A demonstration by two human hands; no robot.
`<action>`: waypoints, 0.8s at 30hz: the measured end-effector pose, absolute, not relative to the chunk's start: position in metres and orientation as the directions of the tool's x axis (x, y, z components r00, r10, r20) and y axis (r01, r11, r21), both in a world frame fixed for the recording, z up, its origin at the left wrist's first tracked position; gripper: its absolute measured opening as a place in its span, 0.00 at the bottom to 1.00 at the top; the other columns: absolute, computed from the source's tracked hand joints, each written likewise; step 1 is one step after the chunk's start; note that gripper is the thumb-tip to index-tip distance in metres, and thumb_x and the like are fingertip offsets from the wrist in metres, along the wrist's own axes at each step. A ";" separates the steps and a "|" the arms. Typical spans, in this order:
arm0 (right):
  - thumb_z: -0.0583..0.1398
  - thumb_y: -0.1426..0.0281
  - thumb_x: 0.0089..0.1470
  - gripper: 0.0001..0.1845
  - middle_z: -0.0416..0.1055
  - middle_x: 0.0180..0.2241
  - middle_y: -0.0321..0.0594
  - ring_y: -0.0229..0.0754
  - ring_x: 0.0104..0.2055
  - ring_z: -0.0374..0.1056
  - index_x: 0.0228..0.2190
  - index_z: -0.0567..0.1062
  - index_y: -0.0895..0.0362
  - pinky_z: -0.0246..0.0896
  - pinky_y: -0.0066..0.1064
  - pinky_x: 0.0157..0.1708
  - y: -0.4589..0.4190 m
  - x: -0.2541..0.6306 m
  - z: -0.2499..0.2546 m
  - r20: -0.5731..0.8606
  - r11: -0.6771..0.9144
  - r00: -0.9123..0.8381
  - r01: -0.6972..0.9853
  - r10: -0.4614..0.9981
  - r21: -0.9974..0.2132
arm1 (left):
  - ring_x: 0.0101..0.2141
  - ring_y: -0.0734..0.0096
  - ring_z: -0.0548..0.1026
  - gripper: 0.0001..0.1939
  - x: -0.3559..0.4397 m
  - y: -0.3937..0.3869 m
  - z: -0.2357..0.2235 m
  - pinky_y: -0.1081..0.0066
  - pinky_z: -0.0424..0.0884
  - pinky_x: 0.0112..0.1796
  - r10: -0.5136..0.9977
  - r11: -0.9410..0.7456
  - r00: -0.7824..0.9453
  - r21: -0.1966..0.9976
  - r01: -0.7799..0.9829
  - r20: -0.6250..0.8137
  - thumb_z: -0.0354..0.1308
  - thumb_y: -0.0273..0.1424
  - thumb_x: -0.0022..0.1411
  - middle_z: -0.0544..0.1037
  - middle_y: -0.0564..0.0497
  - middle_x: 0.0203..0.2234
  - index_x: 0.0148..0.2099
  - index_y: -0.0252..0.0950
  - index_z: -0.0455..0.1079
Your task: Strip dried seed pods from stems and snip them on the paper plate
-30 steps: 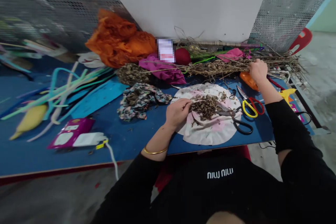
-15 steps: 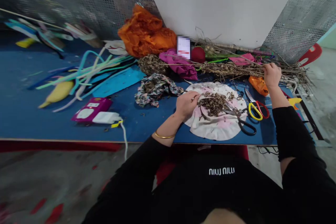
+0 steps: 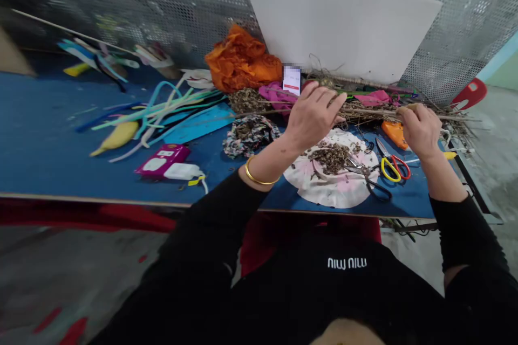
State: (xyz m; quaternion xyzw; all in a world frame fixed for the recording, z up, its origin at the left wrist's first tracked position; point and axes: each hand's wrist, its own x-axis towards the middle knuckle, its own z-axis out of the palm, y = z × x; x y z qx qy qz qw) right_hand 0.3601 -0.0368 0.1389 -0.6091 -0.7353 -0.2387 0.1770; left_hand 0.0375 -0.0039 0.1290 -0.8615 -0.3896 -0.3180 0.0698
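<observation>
My right hand (image 3: 422, 128) is closed around a long dry plant stalk (image 3: 376, 112) at the right of the bundle. My left hand (image 3: 311, 117) curls over the same line of stalk further left, back of the hand up, its grip partly hidden. Below the hands lies a round white and pink cloth (image 3: 340, 194) bearing a heap of crumbled dried plant bits (image 3: 332, 157). Black-handled scissors (image 3: 378, 188) rest open on its right edge. Beside the cloth, scissors with yellow and red handles (image 3: 392, 166) lie on the blue table.
Behind the hands lie more dry stalks (image 3: 457, 125), orange crumpled paper (image 3: 240, 62) and a phone (image 3: 292, 81). A patterned cloth bundle (image 3: 251, 136), a purple device (image 3: 164, 161) with a cable, and coloured strips (image 3: 162, 110) lie left. A white board (image 3: 335, 16) leans behind.
My left hand has moved up and right, from the white cloth's edge to the stalks. My right hand has come slightly nearer, with a stalk in it. The view has shifted a little.
</observation>
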 end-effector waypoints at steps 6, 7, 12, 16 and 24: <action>0.45 0.61 0.75 0.26 0.77 0.42 0.46 0.47 0.42 0.72 0.51 0.81 0.52 0.63 0.36 0.42 -0.061 0.333 0.139 0.577 0.200 -0.238 0.971 0.782 0.130 | 0.33 0.58 0.80 0.20 0.020 0.007 0.131 0.63 0.71 0.37 0.674 -0.674 0.535 0.128 0.727 0.509 0.51 0.40 0.77 0.82 0.43 0.30 0.41 0.33 0.78; 0.46 0.62 0.75 0.25 0.77 0.41 0.45 0.46 0.40 0.71 0.51 0.81 0.52 0.62 0.35 0.40 -0.062 0.329 0.138 0.607 0.208 -0.237 0.971 0.758 0.119 | 0.32 0.59 0.80 0.19 0.016 0.004 0.134 0.64 0.70 0.37 0.684 -0.665 0.517 0.149 0.732 0.514 0.51 0.40 0.76 0.81 0.44 0.29 0.40 0.34 0.78; 0.48 0.65 0.74 0.22 0.76 0.40 0.44 0.44 0.38 0.71 0.51 0.80 0.51 0.62 0.35 0.37 -0.063 0.302 0.138 0.760 0.230 -0.200 0.971 0.618 0.068 | 0.32 0.62 0.78 0.18 0.000 -0.011 0.170 0.67 0.66 0.36 0.717 -0.641 0.451 0.249 0.726 0.531 0.52 0.37 0.74 0.80 0.48 0.27 0.34 0.38 0.77; 0.49 0.65 0.74 0.21 0.75 0.43 0.46 0.45 0.41 0.73 0.56 0.78 0.50 0.65 0.36 0.39 -0.060 0.284 0.147 0.801 0.217 -0.187 0.973 0.568 0.074 | 0.28 0.71 0.70 0.17 -0.011 -0.021 0.205 0.70 0.62 0.34 0.743 -0.612 0.394 0.312 0.726 0.541 0.54 0.36 0.72 0.75 0.53 0.22 0.32 0.35 0.76; 0.37 0.61 0.78 0.33 0.74 0.46 0.46 0.43 0.44 0.75 0.56 0.79 0.52 0.67 0.35 0.41 -0.059 0.246 0.183 0.829 0.272 -0.093 0.960 0.552 -0.074 | 0.22 0.84 0.64 0.18 -0.012 -0.040 0.261 0.70 0.67 0.37 0.837 -0.508 0.121 0.675 0.536 0.534 0.59 0.40 0.68 0.63 0.60 0.18 0.35 0.29 0.75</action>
